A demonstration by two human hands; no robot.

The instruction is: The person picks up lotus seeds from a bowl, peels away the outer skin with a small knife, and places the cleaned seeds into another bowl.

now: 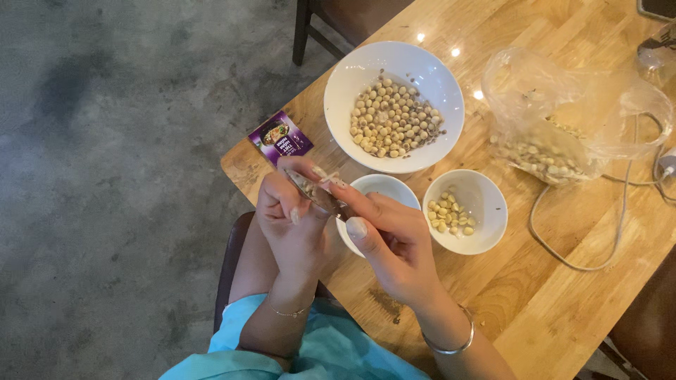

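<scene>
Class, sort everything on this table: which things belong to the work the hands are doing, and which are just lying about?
In use:
left hand and right hand, pinching a small seed
large bowl of seeds
small bowl with few seeds
small bowl under hands
plastic bag of seeds

Lying about:
purple sachet
white cable

A table (535,295) fills the right side, floor (105,176) to its left. On the table, a large bowl (345,91) of seeds (393,118) sits farthest from the person. Nearer stand two small bowls side by side: the left one (384,184) partly behind the hands, the right one (486,211) holding a few seeds. A packet (279,136) lies left of the large bowl at the table edge. A bag (556,112) of seeds lies right of the large bowl, a cable (584,264) beside it. Left hand (290,222) and right hand (394,243) meet over the near edge, touching
</scene>
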